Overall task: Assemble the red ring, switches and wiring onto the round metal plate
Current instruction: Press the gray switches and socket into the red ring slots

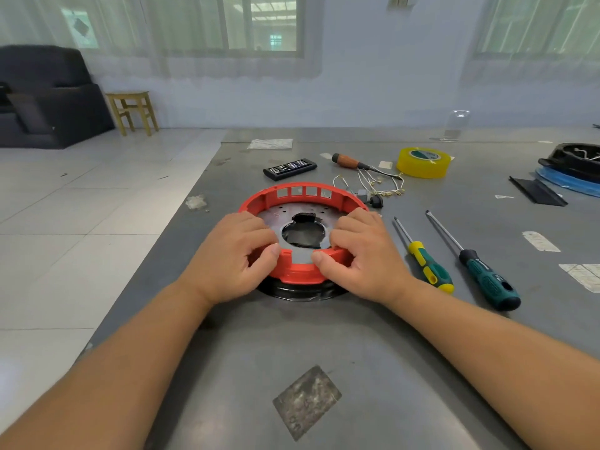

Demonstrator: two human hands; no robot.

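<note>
Curled fingers around red ring

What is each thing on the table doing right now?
red ring: sitting on the plate, gripped at both sides
round metal plate: lying flat inside the ring
left hand: gripping the ring
right hand: gripping the ring
wiring: loose behind the ring, not fitted
two green screwdrivers: lying unused
yellow tape: lying flat

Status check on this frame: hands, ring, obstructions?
Both hands, left and right, grip red ring on metal plate. Wiring lies unattached behind. Nothing obstructing.
</note>
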